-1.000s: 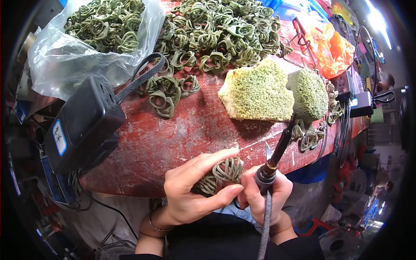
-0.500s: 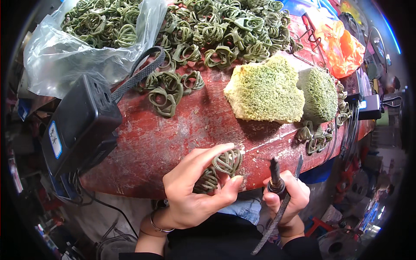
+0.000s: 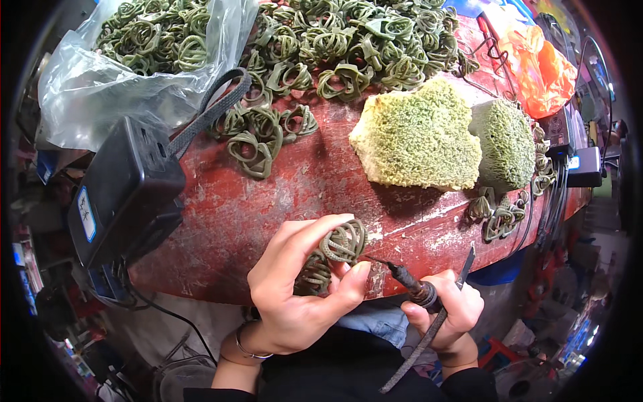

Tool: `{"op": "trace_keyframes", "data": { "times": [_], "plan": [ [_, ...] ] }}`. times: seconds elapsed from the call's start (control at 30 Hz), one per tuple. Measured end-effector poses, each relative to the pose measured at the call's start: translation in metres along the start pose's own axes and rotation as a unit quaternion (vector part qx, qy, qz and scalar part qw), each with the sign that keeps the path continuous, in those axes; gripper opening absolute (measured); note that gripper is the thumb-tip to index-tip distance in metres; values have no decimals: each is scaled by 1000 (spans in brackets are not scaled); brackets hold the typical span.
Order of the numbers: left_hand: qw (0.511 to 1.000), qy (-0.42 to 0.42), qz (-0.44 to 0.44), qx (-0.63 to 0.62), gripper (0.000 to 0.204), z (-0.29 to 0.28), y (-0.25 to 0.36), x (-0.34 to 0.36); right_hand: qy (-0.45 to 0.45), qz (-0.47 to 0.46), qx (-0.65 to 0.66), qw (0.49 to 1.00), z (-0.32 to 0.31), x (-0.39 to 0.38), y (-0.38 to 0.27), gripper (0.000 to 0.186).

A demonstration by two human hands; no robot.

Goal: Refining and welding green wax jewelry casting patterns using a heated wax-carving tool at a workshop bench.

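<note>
My left hand is closed on a cluster of olive-green looped pieces, held above the table's front edge. My right hand grips a black pen-like hot tool, its thin dark tip angled left to the cluster; I cannot tell whether it touches. A grey flat strip crosses the fingers of that hand. Beyond the hands lie a pale yellow-green porous block and a narrower green block, with small green pieces beside them.
Heaped green loops cover the back of the worn red table. A clear bag of more loops is back left, above a black box with a strap. An orange bag, cables and black boxes line the right.
The tool has swung from upright to angled leftward, its tip now by the green cluster. My right hand has shifted rightward; my left hand and the cluster have moved slightly left and up.
</note>
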State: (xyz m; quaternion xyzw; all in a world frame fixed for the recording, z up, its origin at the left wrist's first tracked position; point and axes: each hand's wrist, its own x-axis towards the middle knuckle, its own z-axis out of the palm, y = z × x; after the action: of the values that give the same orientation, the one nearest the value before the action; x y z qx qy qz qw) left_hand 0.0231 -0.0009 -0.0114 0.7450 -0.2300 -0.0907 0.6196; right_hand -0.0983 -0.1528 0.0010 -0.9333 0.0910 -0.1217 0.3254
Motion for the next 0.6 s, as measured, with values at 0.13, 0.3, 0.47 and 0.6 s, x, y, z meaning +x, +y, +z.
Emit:
{"op": "trace_keyframes", "data": {
  "times": [0.13,0.3,0.47,0.6],
  "plan": [
    [1000,5,3,3,41,0,-2,-1,0,-8,-6,1000,2,1,1,32],
    [1000,8,1,5,41,1,-1,0,-6,-5,-17,1000,2,1,1,33],
    [1000,5,11,17,41,0,-1,0,-3,-9,-26,1000,4,0,1,34],
    [1000,3,7,23,41,0,0,1,-5,-4,-34,999,3,1,0,35]
  ]
}}
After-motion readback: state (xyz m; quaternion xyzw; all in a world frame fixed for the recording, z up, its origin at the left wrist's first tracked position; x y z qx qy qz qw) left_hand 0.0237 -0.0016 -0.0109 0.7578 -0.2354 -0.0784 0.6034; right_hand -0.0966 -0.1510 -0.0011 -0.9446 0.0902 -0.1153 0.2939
